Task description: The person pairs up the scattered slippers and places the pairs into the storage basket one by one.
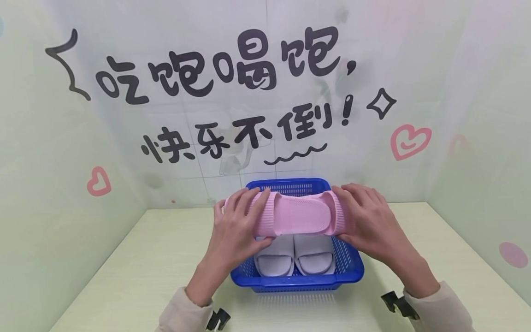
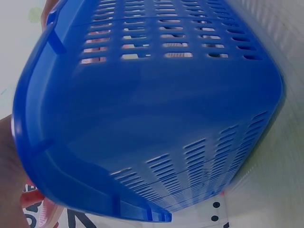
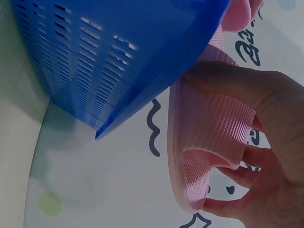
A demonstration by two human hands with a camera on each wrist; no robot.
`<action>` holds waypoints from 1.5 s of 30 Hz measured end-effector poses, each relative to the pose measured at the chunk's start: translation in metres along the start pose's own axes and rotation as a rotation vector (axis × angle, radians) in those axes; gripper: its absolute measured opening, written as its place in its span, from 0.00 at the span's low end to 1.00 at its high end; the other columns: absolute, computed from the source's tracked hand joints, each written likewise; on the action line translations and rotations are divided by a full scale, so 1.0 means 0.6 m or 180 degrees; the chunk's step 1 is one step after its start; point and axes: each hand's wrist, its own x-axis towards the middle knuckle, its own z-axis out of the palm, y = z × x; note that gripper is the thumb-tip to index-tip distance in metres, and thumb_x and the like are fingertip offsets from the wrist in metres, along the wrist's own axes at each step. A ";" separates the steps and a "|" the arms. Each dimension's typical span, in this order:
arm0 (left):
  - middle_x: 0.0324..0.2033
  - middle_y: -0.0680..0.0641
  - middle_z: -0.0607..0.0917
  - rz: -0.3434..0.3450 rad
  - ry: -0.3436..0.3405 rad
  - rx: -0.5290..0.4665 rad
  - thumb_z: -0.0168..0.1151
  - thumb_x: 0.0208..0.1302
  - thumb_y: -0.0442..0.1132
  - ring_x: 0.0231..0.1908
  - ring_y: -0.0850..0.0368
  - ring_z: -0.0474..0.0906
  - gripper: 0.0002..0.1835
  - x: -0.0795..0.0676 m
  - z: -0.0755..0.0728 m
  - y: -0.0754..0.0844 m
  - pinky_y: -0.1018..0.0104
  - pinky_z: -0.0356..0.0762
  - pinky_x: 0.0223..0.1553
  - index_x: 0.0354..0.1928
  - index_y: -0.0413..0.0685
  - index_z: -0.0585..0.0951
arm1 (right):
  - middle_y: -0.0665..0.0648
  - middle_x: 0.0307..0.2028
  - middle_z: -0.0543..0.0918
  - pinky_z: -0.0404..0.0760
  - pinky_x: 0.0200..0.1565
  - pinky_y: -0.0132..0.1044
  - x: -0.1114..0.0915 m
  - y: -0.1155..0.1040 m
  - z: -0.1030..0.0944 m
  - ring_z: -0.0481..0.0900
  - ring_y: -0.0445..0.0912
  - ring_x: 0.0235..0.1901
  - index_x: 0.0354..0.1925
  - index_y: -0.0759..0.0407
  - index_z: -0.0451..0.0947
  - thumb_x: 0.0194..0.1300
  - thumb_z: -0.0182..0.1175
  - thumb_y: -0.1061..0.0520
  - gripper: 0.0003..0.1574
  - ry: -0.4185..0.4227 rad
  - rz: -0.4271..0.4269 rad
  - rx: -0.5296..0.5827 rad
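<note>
Two pink slide slippers [image 1: 296, 214] lie level over a blue plastic basket [image 1: 348, 276], overlapping end to end with a ribbed strap towards each side. My left hand [image 1: 238, 226] grips the left end, fingers over the strap and thumb below. At the other end my right hand [image 1: 369, 221] holds the right strap. In the right wrist view, the thumb of my right hand [image 3: 280, 128] lies across the ribbed strap of a pink slipper [image 3: 213, 118]. A pair of pale grey slippers [image 1: 274, 265] sits side by side in the basket, partly covered by the pink ones.
The basket has slotted walls [image 2: 204, 161] and a wide rim, and stands on a pale table [image 1: 166, 258]. Behind it rises a white wall sheet [image 1: 265, 170] with black writing and pink hearts. Pale side walls border the table left and right.
</note>
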 end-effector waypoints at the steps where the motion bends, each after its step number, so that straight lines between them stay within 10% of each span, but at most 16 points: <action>1: 0.64 0.49 0.71 -0.0005 -0.0005 -0.0002 0.75 0.34 0.65 0.63 0.47 0.64 0.57 0.000 0.000 0.001 0.42 0.65 0.53 0.71 0.63 0.62 | 0.59 0.57 0.75 0.71 0.57 0.63 0.000 0.000 0.001 0.70 0.57 0.58 0.65 0.53 0.68 0.28 0.83 0.46 0.63 0.0008 -0.0003 -0.0005; 45: 0.64 0.49 0.71 0.0075 -0.0021 -0.0090 0.76 0.35 0.63 0.64 0.48 0.63 0.57 -0.003 0.003 0.009 0.42 0.65 0.53 0.72 0.64 0.61 | 0.57 0.58 0.75 0.74 0.55 0.58 -0.002 0.003 0.008 0.70 0.53 0.57 0.64 0.56 0.69 0.26 0.82 0.43 0.63 0.0066 -0.0105 -0.0045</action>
